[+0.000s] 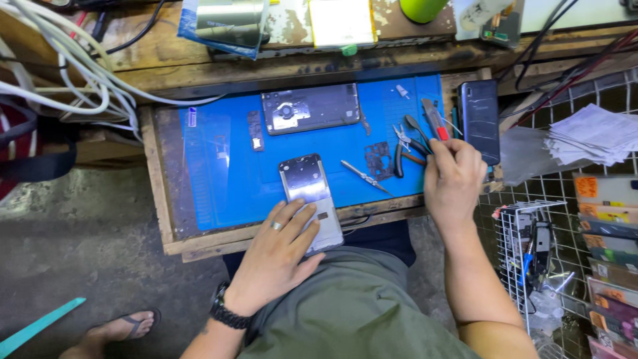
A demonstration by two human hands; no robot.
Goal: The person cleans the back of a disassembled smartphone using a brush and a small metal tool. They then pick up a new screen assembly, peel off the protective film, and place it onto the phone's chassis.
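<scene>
At a cramped wooden bench, a person's left hand [282,249] lies flat, fingers spread, on the near end of an opened phone [310,199], pinning it at the near edge of the blue work mat [219,166]. The right hand [454,178], curled closed, pinches a red-tipped tool [433,119] upright over the mat's right side. Tweezers [364,177], pliers [407,147] and a phone back shell [311,108] lie within reach; a dark phone [480,119] rests at far right.
</scene>
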